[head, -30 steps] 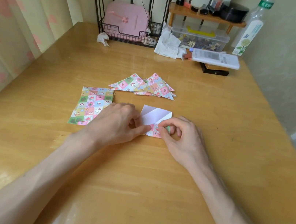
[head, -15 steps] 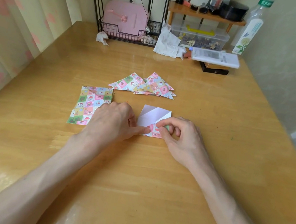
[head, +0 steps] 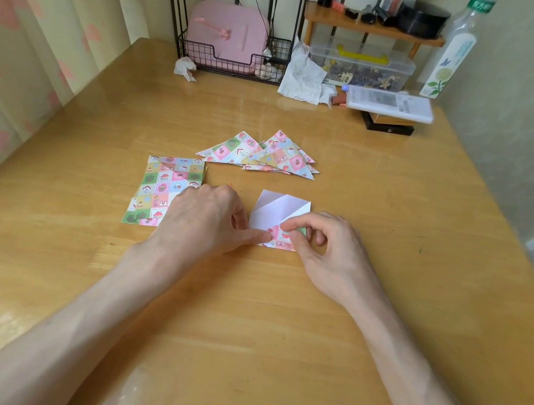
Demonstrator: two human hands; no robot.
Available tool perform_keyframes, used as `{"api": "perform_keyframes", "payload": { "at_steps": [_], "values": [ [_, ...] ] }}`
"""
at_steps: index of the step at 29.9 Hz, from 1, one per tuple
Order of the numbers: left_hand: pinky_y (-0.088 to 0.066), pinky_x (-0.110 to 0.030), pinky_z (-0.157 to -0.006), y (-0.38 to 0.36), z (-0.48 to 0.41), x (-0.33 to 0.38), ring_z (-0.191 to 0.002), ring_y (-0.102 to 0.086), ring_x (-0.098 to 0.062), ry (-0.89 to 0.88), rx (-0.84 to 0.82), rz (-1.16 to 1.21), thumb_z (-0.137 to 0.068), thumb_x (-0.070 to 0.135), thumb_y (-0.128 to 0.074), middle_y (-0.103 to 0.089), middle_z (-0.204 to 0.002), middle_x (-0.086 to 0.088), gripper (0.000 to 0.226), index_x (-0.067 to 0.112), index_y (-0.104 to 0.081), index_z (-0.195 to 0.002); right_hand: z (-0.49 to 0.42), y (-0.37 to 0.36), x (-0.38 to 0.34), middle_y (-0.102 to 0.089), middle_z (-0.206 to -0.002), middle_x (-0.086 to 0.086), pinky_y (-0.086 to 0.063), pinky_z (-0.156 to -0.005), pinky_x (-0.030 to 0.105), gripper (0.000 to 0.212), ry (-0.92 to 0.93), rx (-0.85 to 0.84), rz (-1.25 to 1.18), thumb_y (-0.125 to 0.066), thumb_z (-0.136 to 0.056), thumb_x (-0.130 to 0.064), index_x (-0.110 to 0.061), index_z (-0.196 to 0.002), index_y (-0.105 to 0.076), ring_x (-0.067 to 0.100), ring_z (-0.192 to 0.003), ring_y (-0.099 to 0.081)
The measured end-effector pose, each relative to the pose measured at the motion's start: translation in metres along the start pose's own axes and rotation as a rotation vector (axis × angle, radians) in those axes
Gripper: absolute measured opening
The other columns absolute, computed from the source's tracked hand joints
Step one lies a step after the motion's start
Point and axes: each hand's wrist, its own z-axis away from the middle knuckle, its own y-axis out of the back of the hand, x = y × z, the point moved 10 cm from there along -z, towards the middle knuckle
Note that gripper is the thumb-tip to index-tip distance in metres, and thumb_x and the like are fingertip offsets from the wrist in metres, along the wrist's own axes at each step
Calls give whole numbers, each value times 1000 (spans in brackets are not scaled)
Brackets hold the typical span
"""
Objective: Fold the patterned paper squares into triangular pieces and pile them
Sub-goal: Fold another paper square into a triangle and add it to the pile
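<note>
While the paper square (head: 277, 208) is lying white side up in the middle of the table (head: 379, 323), both hands are working its near corner, which is folded up so the pattern is showing. The right hand (head: 329, 248) is pinching that flap between thumb and forefinger. The left hand (head: 202, 218) is gripping the left edge, thumb pressing flat on the flap and fingers curled in. The stack of unfolded squares (head: 156, 191) is sitting just left, partly under that hand, and the pile of folded triangles (head: 267, 154) is lying just behind.
</note>
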Motion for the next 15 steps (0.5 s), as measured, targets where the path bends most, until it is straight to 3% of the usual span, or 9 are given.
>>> {"api": "perform_keyframes", "payload": {
  "at_steps": [4, 6, 9, 15],
  "values": [
    [-33, -26, -55, 3, -1, 0, -71, -62, -14, -22, 36, 21, -65, 84, -68, -63, -69, 12, 58, 26, -63, -65, 1, -2, 3, -52, -85, -8, -35, -70, 5, 18, -4, 18, -2, -71, -91, -17, -33, -94, -79, 2, -77, -50],
    [-30, -21, -55, 5, -1, 3, -71, -59, -12, -48, 48, 47, -66, 80, -72, -62, -71, 13, 55, 27, -61, -66, 2, -1, 2, -51, -93, -7, -34, -74, 4, 6, -4, 43, -3, -76, -88, -31, -35, -92, -78, -3, -82, -50],
    [-30, -20, -55, 5, 0, 3, -70, -56, -7, -59, 41, 83, -65, 77, -75, -62, -74, 13, 52, 27, -59, -69, 3, -4, 3, -47, -95, -11, -32, -77, 8, 19, -13, 51, 48, -80, -81, -48, -34, -91, -74, 0, -87, -47],
    [-33, -28, -58, 5, 0, 5, -76, -56, -13, -95, 57, 75, -66, 76, -74, -61, -76, 13, 51, 28, -59, -68, 2, -6, 6, -49, -95, -12, -35, -82, 18, 20, -19, 58, 28, -77, -84, -51, -33, -91, -72, 6, -92, -47]
  ]
}}
